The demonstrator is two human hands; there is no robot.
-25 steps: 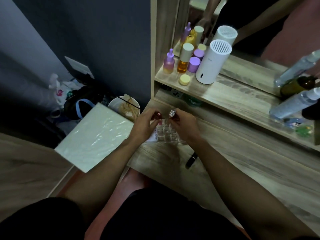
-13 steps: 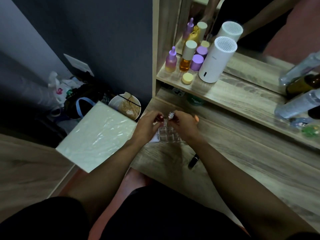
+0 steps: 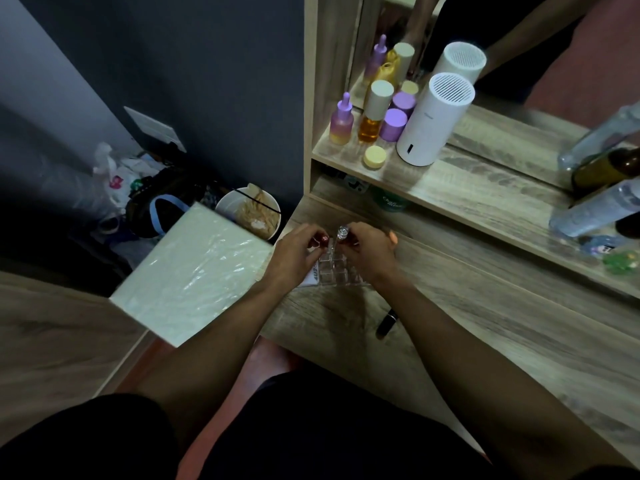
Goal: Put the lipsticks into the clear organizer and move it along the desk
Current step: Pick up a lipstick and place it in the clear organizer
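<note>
A clear organizer [image 3: 334, 270] with square compartments sits near the desk's left end, partly hidden by both hands. My left hand [image 3: 298, 254] pinches a dark red lipstick [image 3: 323, 240] over the organizer's far left cells. My right hand [image 3: 369, 251] holds a silver-capped lipstick [image 3: 342, 233] upright over the far cells. A black lipstick [image 3: 387, 323] lies on the desk, beside my right forearm and nearer to me than the organizer.
The wooden desk [image 3: 485, 323] runs to the right. A shelf above holds a white cylinder [image 3: 434, 119], purple and amber bottles [image 3: 372, 114] and clear bottles [image 3: 595, 206] at the right. Left of the desk are a white box [image 3: 194, 275] and a bin [image 3: 251, 211].
Both hands stay over the organizer with their lipsticks, with hardly any shift. The camera has tilted slightly.
</note>
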